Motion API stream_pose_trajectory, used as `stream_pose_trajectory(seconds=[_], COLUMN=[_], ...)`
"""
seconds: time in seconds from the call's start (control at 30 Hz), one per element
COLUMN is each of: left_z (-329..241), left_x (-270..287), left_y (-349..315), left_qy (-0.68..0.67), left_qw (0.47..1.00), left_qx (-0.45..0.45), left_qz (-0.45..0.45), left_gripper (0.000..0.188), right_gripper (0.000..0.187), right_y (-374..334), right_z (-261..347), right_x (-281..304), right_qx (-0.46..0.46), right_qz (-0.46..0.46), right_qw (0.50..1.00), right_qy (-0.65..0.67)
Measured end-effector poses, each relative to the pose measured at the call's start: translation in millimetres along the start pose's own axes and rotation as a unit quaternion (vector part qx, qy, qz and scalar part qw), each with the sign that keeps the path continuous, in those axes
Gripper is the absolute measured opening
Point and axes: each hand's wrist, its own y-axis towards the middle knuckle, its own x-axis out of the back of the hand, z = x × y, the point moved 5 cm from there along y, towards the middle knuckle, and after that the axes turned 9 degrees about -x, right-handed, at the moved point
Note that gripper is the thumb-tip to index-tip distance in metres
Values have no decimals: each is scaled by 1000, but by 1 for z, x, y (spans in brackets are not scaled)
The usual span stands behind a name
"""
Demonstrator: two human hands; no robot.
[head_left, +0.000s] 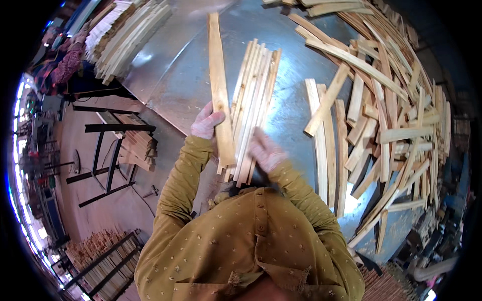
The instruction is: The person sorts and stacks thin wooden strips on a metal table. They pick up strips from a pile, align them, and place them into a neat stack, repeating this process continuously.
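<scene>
A long, flat wooden slat (217, 65) stands out in my left hand (207, 122), whose thumb and fingers close around its edge. Just right of it, several narrow wooden strips (254, 88) lie side by side in a bundle on the metal tabletop (196, 60). My right hand (267, 150) is at the near right side of this bundle, smeared by motion. Whether it touches or grips a strip cannot be made out. The near end of the held slat overlaps the left edge of the bundle.
A large jumbled heap of wooden pieces (381, 110) covers the right of the table. A neat stack of strips (130, 37) stands at the far left, near another person's sleeve (70, 62). Left of the table, a black metal frame (108, 150) stands on the floor beside stacked wood (138, 145).
</scene>
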Motion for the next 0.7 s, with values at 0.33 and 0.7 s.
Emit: stream_pose_trajectory(seconds=[0.33,0.7], left_z=[86,66], left_x=[-49,-12], left_y=[-45,-33], left_qy=[833,824], left_qw=[542,549], left_qx=[104,125], left_qz=[41,-63], left_gripper=[123,112], right_gripper=[34,27], right_y=[-61,-88], right_z=[-34,-105], right_x=[60,57], right_qx=[-7,-32], right_qz=[-200,-203], right_qw=[980,969], right_qy=[19,137])
